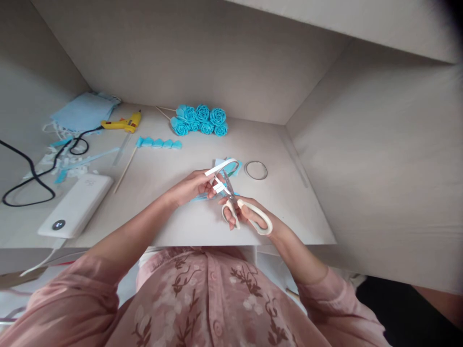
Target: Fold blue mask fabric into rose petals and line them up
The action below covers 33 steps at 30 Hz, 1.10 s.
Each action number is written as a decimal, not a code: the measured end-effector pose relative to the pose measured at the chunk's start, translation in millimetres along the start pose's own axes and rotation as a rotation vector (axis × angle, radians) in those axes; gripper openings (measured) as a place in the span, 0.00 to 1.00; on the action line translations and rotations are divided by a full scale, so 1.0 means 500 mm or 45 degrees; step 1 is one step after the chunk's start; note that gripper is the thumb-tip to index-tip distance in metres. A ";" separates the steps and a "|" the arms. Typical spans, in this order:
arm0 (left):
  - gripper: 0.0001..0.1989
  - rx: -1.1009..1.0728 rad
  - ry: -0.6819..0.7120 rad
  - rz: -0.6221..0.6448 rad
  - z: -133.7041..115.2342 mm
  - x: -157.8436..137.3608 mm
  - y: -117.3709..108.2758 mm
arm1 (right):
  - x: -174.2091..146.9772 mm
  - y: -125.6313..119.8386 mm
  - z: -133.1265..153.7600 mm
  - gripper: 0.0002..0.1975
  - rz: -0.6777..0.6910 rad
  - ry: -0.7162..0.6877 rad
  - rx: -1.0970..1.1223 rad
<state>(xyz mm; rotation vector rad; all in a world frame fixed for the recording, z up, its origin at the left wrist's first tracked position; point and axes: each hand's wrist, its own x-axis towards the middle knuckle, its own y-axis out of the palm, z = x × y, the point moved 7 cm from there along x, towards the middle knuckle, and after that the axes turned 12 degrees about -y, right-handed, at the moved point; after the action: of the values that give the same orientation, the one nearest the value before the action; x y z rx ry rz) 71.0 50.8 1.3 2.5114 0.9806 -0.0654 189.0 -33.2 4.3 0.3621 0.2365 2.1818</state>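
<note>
My left hand (197, 185) pinches a narrow white strip (217, 167) that loops over to the right and curls back. Threaded on the fingers of my right hand (249, 212) is a pair of scissors with cream handles (265, 225). The scissor blades (228, 182) stand parted, close to the strip and to my left fingertips; whether they touch it I cannot tell. Beneath the strip lie light blue pieces (235, 166) on the table, partly hidden by my hands. A thin metal ring (256, 170) rests just to the right of them.
Several blue crafted roses (202, 113) on sticks lie at the back. A scalloped blue strip (159, 143) adjoins a wooden stick (125, 170). Leftward are a yellow glue gun (125, 123) with a black cord, blue face masks (81, 112), white scraps (74, 161) and a white power bank (77, 205).
</note>
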 end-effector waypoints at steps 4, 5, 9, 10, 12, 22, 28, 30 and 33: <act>0.23 0.075 -0.050 0.061 0.002 -0.006 0.015 | 0.004 -0.002 0.007 0.28 -0.021 0.015 -0.036; 0.23 0.092 -0.057 0.083 0.003 -0.007 0.019 | 0.006 -0.001 0.010 0.28 -0.027 0.017 -0.040; 0.23 0.129 -0.079 0.112 0.008 -0.008 0.023 | 0.015 0.008 0.022 0.29 -0.027 0.009 -0.053; 0.22 0.139 -0.087 0.111 0.009 -0.007 0.023 | 0.016 0.009 0.025 0.28 -0.032 0.005 -0.063; 0.22 0.154 -0.092 0.120 0.010 -0.007 0.023 | 0.017 0.010 0.028 0.28 -0.052 -0.002 -0.077; 0.27 0.149 -0.097 0.150 0.011 -0.006 0.025 | 0.007 -0.001 0.021 0.27 -0.148 0.044 -0.077; 0.24 0.139 -0.084 0.149 0.014 -0.005 0.020 | 0.002 -0.002 0.005 0.26 -0.175 0.069 0.049; 0.22 0.110 -0.063 0.144 0.011 -0.003 0.017 | -0.001 -0.008 -0.002 0.28 -0.224 0.105 0.126; 0.22 0.054 -0.067 0.181 0.006 -0.001 0.017 | -0.007 -0.015 -0.006 0.30 -0.278 0.161 0.222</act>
<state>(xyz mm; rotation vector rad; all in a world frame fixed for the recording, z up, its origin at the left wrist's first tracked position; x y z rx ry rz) 76.7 43.9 2.0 2.5967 0.7856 -0.1087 195.9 -31.8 -1.4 0.2809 0.5152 1.9751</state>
